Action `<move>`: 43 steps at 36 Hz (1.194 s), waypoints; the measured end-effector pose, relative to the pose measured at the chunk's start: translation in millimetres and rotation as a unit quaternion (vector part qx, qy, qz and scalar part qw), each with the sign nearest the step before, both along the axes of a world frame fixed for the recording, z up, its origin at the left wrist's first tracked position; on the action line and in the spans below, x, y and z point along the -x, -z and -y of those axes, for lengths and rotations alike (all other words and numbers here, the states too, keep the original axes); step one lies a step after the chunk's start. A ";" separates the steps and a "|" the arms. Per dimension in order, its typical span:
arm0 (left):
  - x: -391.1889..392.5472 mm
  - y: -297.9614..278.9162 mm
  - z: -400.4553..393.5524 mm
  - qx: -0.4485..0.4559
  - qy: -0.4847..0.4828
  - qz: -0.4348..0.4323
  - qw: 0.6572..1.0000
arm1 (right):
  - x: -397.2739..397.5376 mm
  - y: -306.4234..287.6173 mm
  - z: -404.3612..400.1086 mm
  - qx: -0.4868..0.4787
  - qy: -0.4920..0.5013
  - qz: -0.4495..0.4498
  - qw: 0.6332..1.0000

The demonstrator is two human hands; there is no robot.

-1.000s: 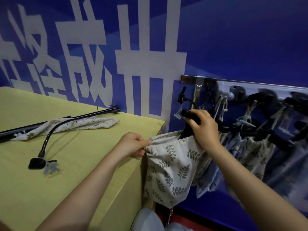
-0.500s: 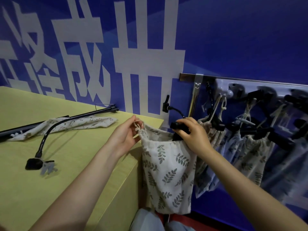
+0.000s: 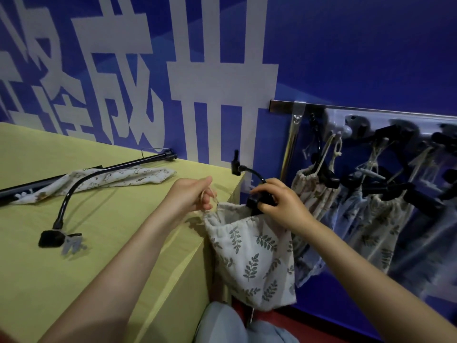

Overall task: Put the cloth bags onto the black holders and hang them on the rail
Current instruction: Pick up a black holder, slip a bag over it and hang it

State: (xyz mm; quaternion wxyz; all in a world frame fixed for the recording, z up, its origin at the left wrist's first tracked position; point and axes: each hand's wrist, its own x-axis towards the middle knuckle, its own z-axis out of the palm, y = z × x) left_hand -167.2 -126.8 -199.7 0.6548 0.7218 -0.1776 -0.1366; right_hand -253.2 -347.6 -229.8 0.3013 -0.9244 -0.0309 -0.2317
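The bench [image 3: 74,263] has a yellow-green top and stands against a blue wall [image 3: 358,50] with big white characters. Left of both hands, a spare black holder [image 3: 66,206] with a bent neck and a patterned cloth bag [image 3: 118,179] lie on the bench. The left hand [image 3: 193,194] pinches the drawstring [image 3: 210,201] of the leaf-print cloth bag [image 3: 249,256], so this grip is closed on the string. The right hand [image 3: 279,204] grasps a black holder [image 3: 257,196] at the bag's mouth; the bag hangs below both hands, beside the bench edge. To the right of the right hand, more bags [image 3: 371,224] hang on holders from the metal rail [image 3: 346,111].
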 end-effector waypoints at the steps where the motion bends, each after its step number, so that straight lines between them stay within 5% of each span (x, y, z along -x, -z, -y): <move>1: 3.3 -2.8 3.1 0.071 0.014 -0.060 0.996 | 1.5 0.3 -2.0 -0.002 -0.010 -0.003 1.000; 6: 20.8 -3.4 20.4 0.191 0.063 -0.111 0.973 | 5.6 -5.7 -12.2 -0.022 -0.032 0.026 0.999; 11: 29.4 8.5 29.5 0.028 0.017 0.099 0.995 | 3.3 -14.0 -19.2 -0.073 -0.042 0.060 0.995; 19: 40.5 8.3 34.8 -0.017 0.061 0.125 0.990 | 4.5 -16.7 -22.7 -0.088 -0.121 -0.038 0.988; 24: 36.3 5.5 33.2 -0.001 0.049 0.043 0.998 | 9.9 -18.7 -18.1 -0.097 -0.134 -0.093 0.982; 28: 29.0 6.2 31.6 0.067 0.023 -0.034 0.997 | 12.4 -19.1 -18.6 -0.241 -0.142 -0.044 0.959; 32: 33.4 3.1 35.2 0.134 0.024 -0.096 0.986 | 9.4 -15.8 -21.5 -0.302 -0.059 0.029 0.951; 38: 35.5 1.8 36.9 0.161 -0.034 -0.069 0.984 | 7.5 -7.7 -18.7 -0.315 0.095 0.122 0.937; 43: 26.7 -0.5 29.2 0.212 -0.064 -0.071 0.972 | 9.2 -0.1 -5.6 -0.360 0.131 0.013 0.924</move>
